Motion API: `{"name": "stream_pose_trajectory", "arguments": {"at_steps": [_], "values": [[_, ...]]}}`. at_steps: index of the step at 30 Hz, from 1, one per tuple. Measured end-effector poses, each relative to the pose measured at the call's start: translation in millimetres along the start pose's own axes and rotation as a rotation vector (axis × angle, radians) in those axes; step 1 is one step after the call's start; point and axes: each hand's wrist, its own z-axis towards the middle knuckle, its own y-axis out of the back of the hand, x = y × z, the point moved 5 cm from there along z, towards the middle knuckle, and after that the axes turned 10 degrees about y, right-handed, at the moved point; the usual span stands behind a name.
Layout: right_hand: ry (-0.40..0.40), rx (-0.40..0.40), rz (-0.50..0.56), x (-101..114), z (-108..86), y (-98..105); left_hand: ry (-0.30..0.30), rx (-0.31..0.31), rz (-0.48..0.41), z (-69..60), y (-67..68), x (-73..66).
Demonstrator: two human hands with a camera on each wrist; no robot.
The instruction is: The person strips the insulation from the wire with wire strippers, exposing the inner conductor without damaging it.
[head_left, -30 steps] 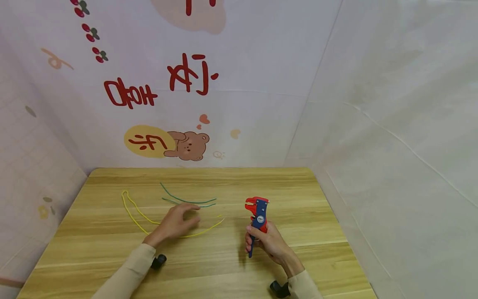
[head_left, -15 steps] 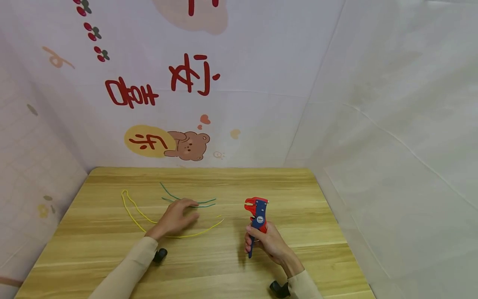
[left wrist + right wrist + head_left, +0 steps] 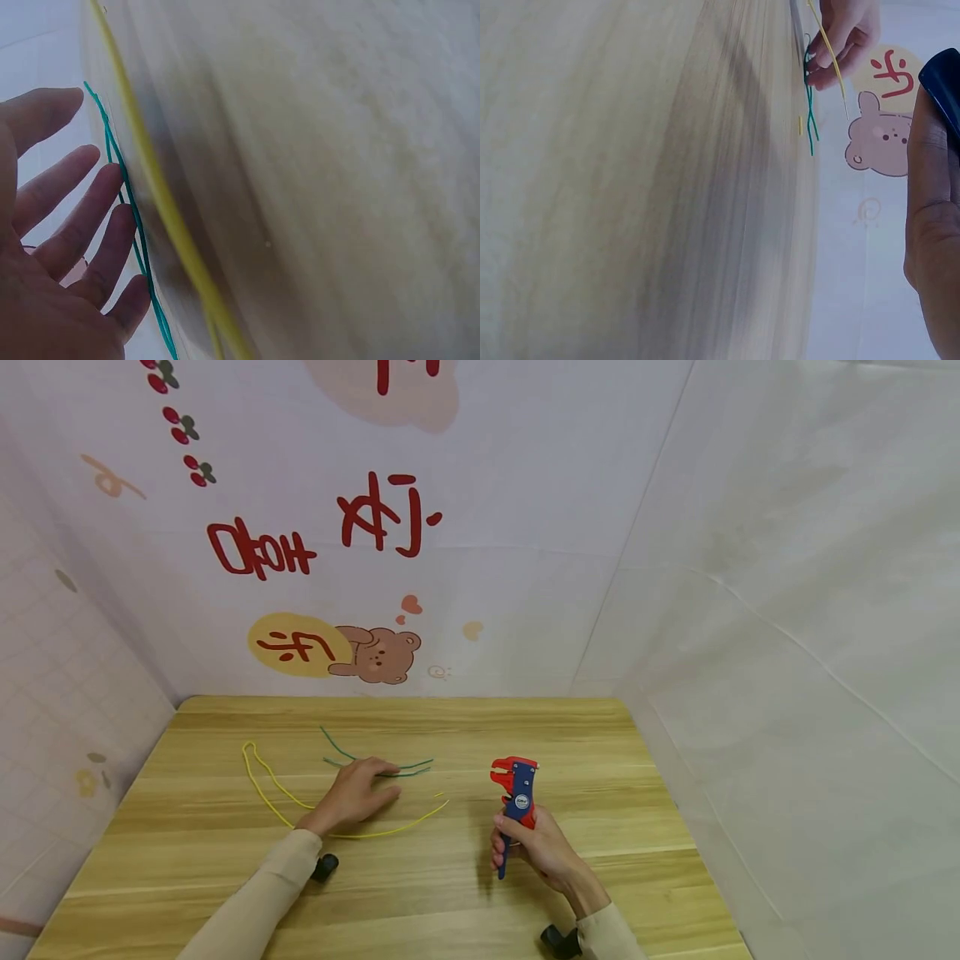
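Note:
My left hand [image 3: 354,793] is over the two green wires [image 3: 143,240] at the back left of the table. Its fingers are spread and slightly bent, with some fingertips at the green wires; whether they press on them I cannot tell. A long yellow wire [image 3: 160,187] passes under that hand, bent into a loop on the left, and its right end looks bare in the right wrist view. On the right, my right hand [image 3: 551,852] grips the handles of a red and blue wire stripper [image 3: 520,789], held upright above the table with its head facing left.
A short yellow piece of insulation [image 3: 800,125] lies near the yellow wire's right end. The wooden table [image 3: 600,735] meets a white printed wall covering [image 3: 510,610] at the back. Black wrist cameras sit under both sleeves.
My left hand has moved slightly back and left, from above the yellow wire to the green wires. The right hand and wire stripper have stayed nearly still.

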Motion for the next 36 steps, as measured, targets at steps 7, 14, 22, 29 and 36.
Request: {"name": "stream_pose_trajectory", "arguments": {"at_steps": [7, 14, 22, 29, 36], "values": [[0.001, -0.005, -0.009, -2, -1.5, -1, 0.082, 0.052, 0.042, -2.7, 0.4, -0.4], [-0.007, -0.026, 0.000, -10, -5.0, -6, 0.120, 0.103, 0.098, -6.0, -3.3, 5.1], [0.014, -0.032, 0.002, -16, -8.2, -11, 0.118, 0.117, 0.118, -8.4, -7.4, 10.3], [0.012, -0.028, -0.005, -14, -8.7, -11, 0.142, 0.145, 0.138, -9.1, -10.8, 11.0], [0.018, -0.020, -0.007, -13, -8.9, -10, 0.126, 0.148, 0.151, -10.1, -10.6, 7.3]]}}
